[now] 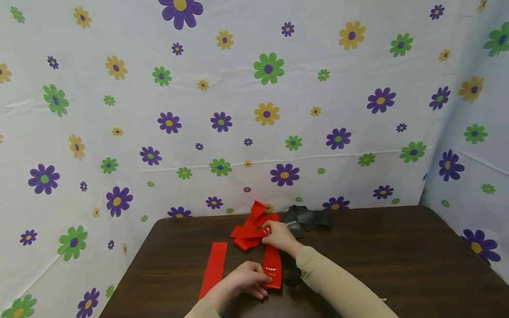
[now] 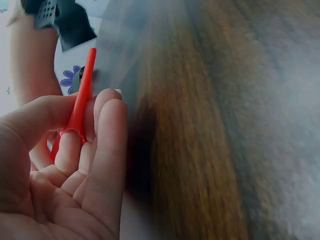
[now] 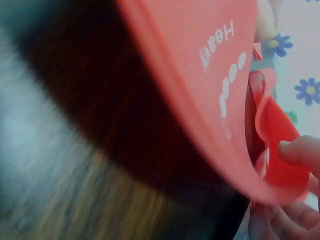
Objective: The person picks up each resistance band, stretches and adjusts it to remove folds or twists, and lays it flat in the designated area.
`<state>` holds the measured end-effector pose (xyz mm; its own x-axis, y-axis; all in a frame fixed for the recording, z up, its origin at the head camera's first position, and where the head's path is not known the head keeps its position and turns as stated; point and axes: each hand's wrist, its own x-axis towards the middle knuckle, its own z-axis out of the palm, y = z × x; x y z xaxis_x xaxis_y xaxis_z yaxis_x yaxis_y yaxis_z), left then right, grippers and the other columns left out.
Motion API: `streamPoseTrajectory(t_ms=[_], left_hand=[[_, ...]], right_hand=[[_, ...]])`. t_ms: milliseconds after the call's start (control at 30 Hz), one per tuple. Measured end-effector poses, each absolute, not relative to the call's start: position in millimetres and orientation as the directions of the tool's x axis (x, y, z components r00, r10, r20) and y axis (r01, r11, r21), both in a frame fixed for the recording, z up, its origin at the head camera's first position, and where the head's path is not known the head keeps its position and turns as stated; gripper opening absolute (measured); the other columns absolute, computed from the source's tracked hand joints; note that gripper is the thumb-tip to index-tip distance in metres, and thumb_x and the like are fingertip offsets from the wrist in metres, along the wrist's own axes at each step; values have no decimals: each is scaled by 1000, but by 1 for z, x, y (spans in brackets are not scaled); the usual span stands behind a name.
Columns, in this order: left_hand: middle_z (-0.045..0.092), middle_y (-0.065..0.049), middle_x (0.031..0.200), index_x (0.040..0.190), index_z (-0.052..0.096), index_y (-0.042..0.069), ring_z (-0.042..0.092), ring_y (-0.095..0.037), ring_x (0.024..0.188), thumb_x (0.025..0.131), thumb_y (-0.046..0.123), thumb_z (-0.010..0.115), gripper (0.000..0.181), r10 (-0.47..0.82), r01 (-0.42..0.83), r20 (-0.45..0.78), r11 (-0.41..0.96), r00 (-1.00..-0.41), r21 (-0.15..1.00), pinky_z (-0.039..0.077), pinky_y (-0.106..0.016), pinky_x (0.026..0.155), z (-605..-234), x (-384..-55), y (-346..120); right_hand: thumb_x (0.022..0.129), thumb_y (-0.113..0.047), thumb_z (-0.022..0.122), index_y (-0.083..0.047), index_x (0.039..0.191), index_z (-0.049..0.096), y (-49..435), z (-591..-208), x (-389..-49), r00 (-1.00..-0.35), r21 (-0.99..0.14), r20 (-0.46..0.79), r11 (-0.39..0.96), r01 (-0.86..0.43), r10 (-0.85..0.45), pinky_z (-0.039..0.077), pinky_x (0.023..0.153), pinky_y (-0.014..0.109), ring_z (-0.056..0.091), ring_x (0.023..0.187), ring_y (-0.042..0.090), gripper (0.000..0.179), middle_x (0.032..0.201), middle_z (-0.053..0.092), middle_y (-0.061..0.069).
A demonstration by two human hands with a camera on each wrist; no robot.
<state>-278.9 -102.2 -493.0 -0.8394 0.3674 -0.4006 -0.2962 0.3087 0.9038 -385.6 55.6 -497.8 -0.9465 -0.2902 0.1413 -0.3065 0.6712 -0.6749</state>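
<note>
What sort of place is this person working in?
Perhaps an indoor work corner, though the wider room isn't visible. A dark wood-grained table stands before creased, flower-printed sheeting, which also hangs at the right; red bands lie within the person's reach.

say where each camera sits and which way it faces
Head: on the head, facing forward and down at the brown table; left hand, right hand and beige sleeves show.
Left wrist: worn there, facing the left hand pinching a red resistance band.
Right wrist: worn there, facing the right hand gripping red resistance band.
Both wrist views show red resistance band and flowered cloth.
</note>
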Motion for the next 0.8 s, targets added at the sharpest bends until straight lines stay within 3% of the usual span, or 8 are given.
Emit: streamPoseTrajectory(t_ms=[133,233,467,600,800], left_hand=[[66,-9,70,73,56,10,64,-11,53,88,9,70,20,393,-288,-410,332,-823,898,55,-29,54,-492,-275,-103],[65,-8,69,74,56,9,63,-11,53,87,9,70,19,401,-281,-412,345,-818,895,55,-29,54,-491,-273,-104],[63,-8,68,73,55,9,62,-11,52,86,8,70,20,402,-257,-410,382,-819,888,54,-28,52,-490,-269,-110],[64,-9,67,73,55,8,61,-10,51,86,6,70,20,408,-228,-391,392,-825,891,55,-29,51,-486,-263,-115],[65,-13,66,73,56,6,62,-11,50,85,8,72,20,405,-177,-347,400,-846,899,55,-32,51,-480,-256,-121]], right_hand=[[79,-20,78,-13,108,71,48,-497,-387,-934,-540,153,764,-353,-323,49,65,33,55,77,14,30,100,67,2],[81,-24,77,-17,104,74,45,-496,-388,-935,-494,145,795,-351,-323,49,63,31,56,76,11,24,98,67,-2],[87,-12,68,-9,90,75,46,-495,-394,-950,-609,178,730,-311,-257,42,51,26,50,54,11,8,69,62,-3],[87,-6,65,-5,91,74,51,-497,-397,-963,-688,192,674,-270,-189,41,51,26,49,53,12,10,72,64,1],[84,-7,68,-3,87,75,57,-496,-400,-974,-768,207,602,-220,-93,46,58,29,54,64,14,9,83,69,5]])
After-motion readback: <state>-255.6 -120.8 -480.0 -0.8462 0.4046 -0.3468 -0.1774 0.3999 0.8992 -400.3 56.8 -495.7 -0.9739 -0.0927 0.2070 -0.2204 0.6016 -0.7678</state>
